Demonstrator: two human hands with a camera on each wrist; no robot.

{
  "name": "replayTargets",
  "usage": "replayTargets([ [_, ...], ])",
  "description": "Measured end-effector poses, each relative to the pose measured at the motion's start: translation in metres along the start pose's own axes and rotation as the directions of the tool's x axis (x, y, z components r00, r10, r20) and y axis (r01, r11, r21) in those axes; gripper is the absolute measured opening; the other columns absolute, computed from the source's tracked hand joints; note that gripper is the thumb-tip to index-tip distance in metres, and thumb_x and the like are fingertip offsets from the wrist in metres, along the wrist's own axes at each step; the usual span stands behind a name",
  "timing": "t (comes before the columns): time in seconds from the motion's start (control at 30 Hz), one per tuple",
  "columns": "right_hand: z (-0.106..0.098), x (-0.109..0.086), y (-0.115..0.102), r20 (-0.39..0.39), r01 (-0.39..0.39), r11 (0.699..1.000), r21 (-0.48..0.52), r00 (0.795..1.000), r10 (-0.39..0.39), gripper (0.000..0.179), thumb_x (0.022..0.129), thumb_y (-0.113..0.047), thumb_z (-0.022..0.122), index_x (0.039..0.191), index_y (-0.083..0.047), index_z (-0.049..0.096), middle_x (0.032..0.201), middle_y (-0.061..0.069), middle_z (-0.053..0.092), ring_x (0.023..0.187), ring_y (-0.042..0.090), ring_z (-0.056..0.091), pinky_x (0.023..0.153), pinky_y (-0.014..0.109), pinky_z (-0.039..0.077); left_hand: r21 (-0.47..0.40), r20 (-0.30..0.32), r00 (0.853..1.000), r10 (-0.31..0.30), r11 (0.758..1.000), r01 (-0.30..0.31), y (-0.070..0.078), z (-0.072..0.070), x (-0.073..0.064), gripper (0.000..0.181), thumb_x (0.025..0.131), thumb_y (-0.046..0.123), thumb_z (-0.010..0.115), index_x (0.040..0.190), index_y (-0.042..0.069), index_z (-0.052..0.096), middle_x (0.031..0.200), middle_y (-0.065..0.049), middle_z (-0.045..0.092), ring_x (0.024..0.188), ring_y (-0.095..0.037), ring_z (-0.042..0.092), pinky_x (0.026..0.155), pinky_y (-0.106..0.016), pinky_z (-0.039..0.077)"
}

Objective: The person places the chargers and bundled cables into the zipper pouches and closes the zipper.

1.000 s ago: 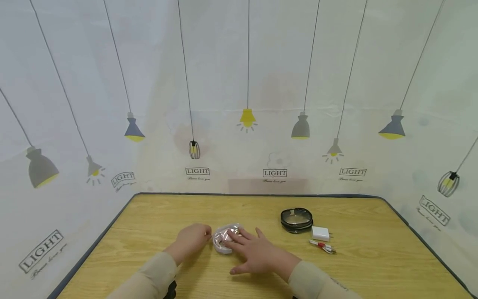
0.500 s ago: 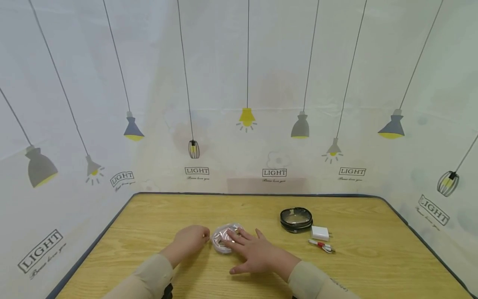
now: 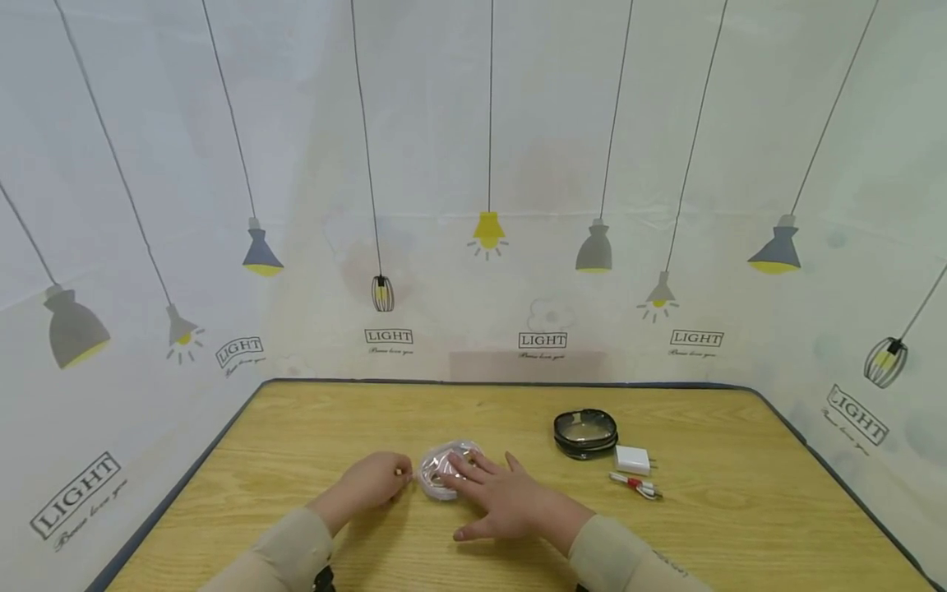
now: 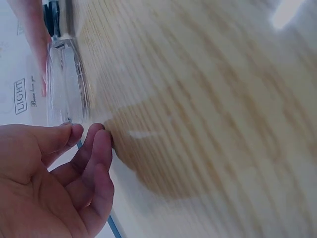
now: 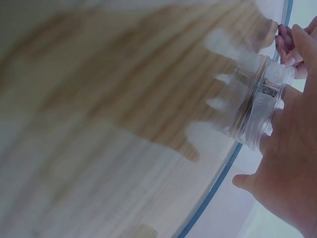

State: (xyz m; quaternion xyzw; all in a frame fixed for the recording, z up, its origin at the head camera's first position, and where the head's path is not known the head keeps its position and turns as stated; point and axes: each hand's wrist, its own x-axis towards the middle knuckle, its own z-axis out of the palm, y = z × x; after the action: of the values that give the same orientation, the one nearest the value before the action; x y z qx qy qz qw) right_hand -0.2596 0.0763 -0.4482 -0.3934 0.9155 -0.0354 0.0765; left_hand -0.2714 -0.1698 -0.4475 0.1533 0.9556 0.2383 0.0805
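A round clear plastic pouch [image 3: 438,478] with a pale rim lies at mid-table in the head view. Spread over its top is my right hand [image 3: 510,496], fingers straight and thumb held out, pressing it down. At the pouch's left edge, my left hand [image 3: 372,483] pinches a small pull tab between thumb and index finger, mostly covered by the fingertips. The left wrist view has the pouch [image 4: 67,84] edge-on, with the thumb and index fingertips right at its end. In the right wrist view the pouch [image 5: 262,106] sits under the fingers of my right hand [image 5: 292,153].
Behind and right of my right hand stands a round clear pouch with black trim [image 3: 585,434]. Beside it lie a white charger plug [image 3: 632,460] and a short bundled white cable [image 3: 638,486] with a red band. A dark edge borders the wooden table [image 3: 311,411].
My left hand has moved slightly left and toward me, widening the distance from the pouch's edge. My right hand and the pouch stay in place.
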Motion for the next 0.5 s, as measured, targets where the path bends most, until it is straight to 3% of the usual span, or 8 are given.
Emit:
replayTargets([
  [0.5,-0.0044,-0.0018,-0.0025,0.002,-0.01,1.0,0.005,1.0,0.01,0.081,0.088,-0.07,0.049,0.156,-0.035,0.021,0.162,-0.005,0.01,0.147,0.024,0.011,0.107,0.067,0.018,-0.129,0.005,1.0,-0.005,0.992,0.005,0.0026,0.0049,-0.0073,0.019,0.094,0.005,0.057,0.076,0.01,0.059,0.058,0.0,0.055,0.05,-0.011,0.048,0.05,-0.025,0.041],
])
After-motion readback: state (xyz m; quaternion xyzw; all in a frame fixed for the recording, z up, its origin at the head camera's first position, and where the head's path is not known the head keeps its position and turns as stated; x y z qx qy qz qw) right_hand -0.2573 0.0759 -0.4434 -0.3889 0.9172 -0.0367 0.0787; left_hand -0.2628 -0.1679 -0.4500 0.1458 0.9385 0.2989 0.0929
